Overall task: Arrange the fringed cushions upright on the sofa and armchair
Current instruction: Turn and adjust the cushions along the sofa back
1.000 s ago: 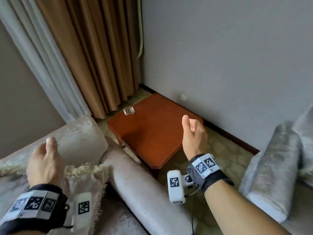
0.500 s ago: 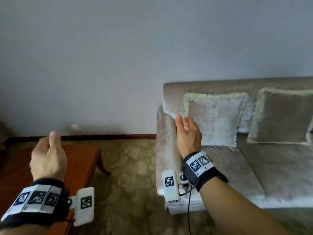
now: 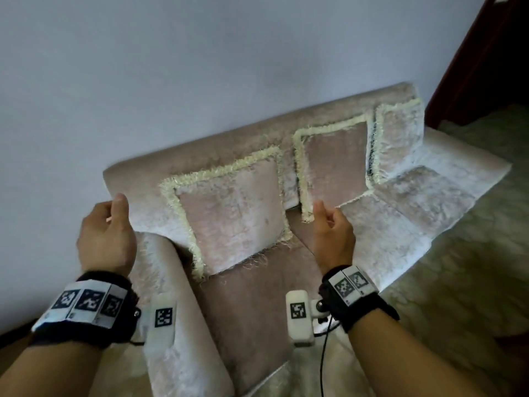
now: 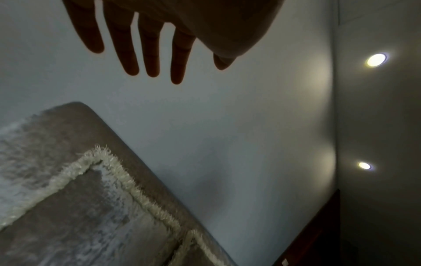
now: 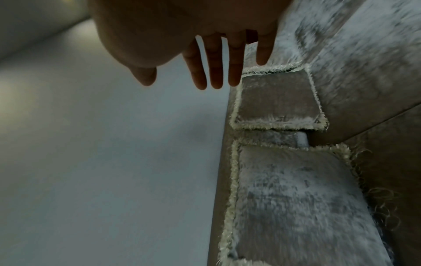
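With both hands empty, the fingers [image 4: 129, 54] spread, the nearest fringed cushion [image 3: 232, 213], leaning at the sofa's [image 3: 257, 310] near end, is best taken by both side edges and set square against the backrest.

Pale wall [image 3: 200, 67], patterned carpet [image 3: 472, 282], two ceiling lights [image 4: 376, 60], dark wooden door frame [image 3: 486, 53].

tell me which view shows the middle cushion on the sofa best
The head view: the middle cushion shows whole, upright against the sofa backrest. The right wrist view shows it whole too, but foreshortened and dim. The left wrist view catches only its fringed corner.
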